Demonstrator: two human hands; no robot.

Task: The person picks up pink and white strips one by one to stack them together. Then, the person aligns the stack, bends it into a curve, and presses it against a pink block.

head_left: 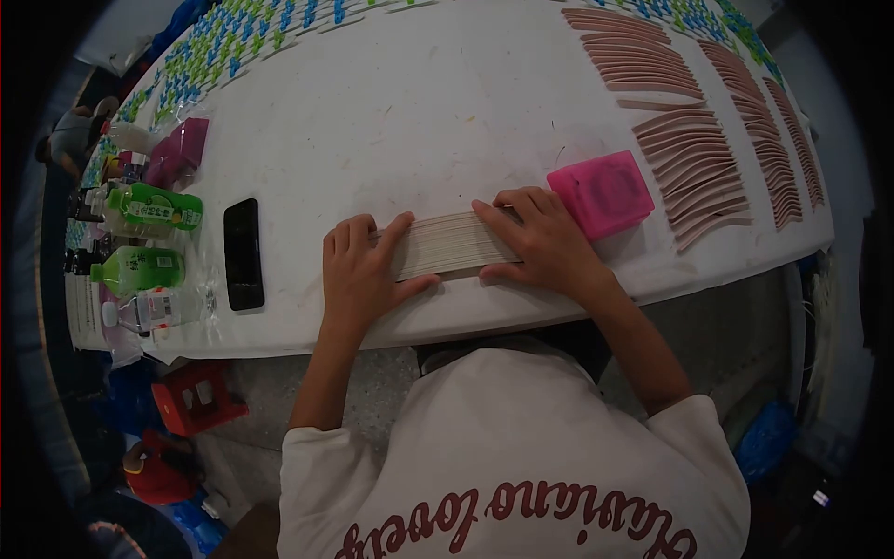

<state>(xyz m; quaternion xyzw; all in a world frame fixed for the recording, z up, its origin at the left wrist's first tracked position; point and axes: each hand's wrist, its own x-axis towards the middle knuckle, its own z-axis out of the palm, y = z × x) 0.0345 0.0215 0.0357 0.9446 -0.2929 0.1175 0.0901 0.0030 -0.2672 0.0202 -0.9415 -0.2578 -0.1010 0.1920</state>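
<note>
A long stack of thin pale strips (453,244) lies on its edge near the front of the white table (419,121). My left hand (361,270) presses against the stack's left end, fingers over the top and thumb along the front. My right hand (542,240) clamps the right end, fingers over the top and thumb at the front edge. Both hands squeeze the stack between them.
A pink box (603,193) sits right beside my right hand. Rows of pinkish curved strips (694,158) fan out at the right. A black phone (243,252) lies left, with green bottles (149,210) and a magenta pouch (179,152) beyond. Blue-green pieces (209,51) line the far edge. A red stool (194,398) stands below.
</note>
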